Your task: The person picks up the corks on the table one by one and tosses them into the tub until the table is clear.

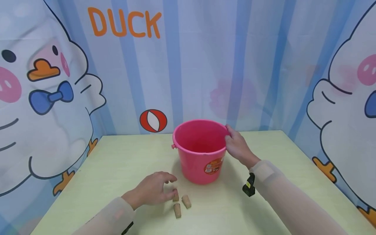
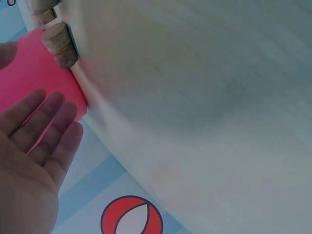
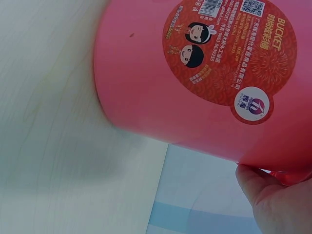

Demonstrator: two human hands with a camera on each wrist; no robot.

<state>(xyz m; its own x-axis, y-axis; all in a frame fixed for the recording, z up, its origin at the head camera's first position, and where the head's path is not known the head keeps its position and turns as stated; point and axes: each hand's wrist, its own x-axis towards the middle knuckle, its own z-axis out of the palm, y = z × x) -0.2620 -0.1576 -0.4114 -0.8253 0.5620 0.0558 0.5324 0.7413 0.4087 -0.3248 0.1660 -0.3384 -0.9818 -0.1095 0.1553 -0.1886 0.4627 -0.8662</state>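
A pink bucket (image 1: 202, 168) stands upright on the table, a red-and-orange round label on its side. My right hand (image 1: 239, 147) grips the right side of its rim; in the right wrist view the thumb of this hand (image 3: 285, 202) lies against the outer wall near the rim. In front of the bucket are three small tapered corks: one cork (image 1: 176, 196) beside my left thumb, another cork (image 1: 186, 201) to its right and a third cork (image 1: 177, 211) nearer me. My left hand (image 1: 154, 189) hovers just left of them, fingers extended and apart, holding nothing.
The pale yellow table (image 1: 132, 153) reaches back to a striped blue curtain (image 1: 196, 65) printed with cartoon ducks and a red ball. A black strap device (image 1: 249, 185) hangs at my right wrist. Translucent sleeves cover both forearms.
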